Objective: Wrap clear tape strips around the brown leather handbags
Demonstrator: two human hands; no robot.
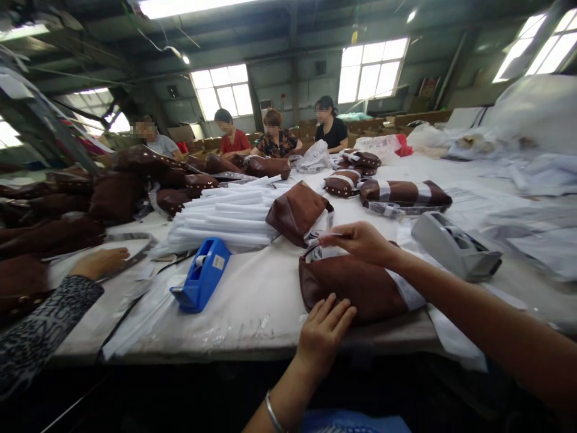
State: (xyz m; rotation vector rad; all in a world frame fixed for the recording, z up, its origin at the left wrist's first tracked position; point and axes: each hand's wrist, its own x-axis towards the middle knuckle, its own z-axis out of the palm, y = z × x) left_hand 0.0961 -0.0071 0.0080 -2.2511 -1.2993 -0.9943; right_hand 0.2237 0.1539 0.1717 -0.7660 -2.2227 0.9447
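A brown leather bag (356, 285) lies at the near edge of the white table (252, 300), straight in front of me. My left hand (322, 334) rests flat on the bag's near side, fingers stretched out. My right hand (360, 240) reaches in from the right above the bag's top, fingers pinched on a clear strip of tape or plastic wrap (322, 236) at the bag's strap. A second brown bag (297, 211) lies just beyond, tilted.
A blue tape dispenser (202, 273) stands left of the bag, a grey tape dispenser (455, 246) to the right. White paper rolls (225, 219) are stacked mid-table. Wrapped bags (403, 193) and unwrapped ones (112, 195) crowd the far side. A co-worker's hand (101, 261) rests at left; several people sit at the back.
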